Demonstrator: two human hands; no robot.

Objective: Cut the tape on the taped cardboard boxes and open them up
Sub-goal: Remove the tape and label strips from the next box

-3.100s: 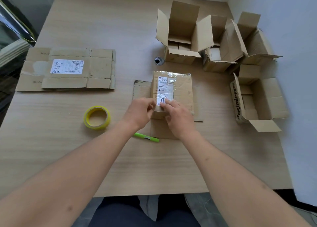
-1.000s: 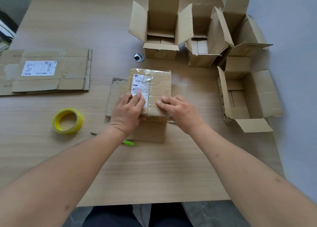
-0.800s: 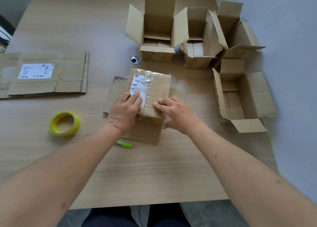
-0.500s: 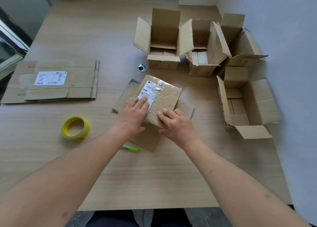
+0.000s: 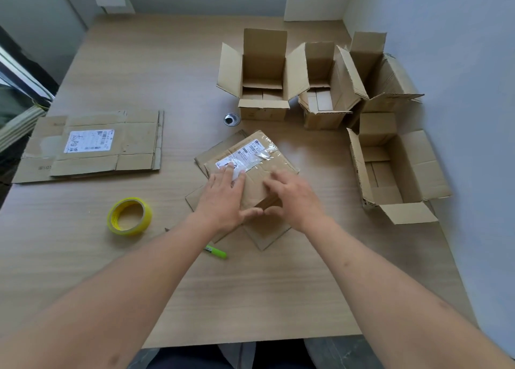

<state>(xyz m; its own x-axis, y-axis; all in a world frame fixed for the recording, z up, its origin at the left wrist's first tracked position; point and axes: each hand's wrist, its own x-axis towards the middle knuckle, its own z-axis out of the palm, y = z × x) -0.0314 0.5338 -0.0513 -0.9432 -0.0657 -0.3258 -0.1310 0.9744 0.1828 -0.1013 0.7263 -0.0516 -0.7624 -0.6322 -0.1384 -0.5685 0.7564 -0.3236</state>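
Since a moment ago the taped box [image 5: 259, 170] has swung askew at the table's [image 5: 250, 299] centre; both hands' grip lies spread flat on it; steady it squarely before fetching the green cutter [image 5: 216, 252].

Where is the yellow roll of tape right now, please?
In the head view, the yellow roll of tape lies on the wooden table, left of the left hand.

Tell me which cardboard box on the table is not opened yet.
The taped box under both hands, bearing a white label; the four boxes behind and to its right stand with flaps open.
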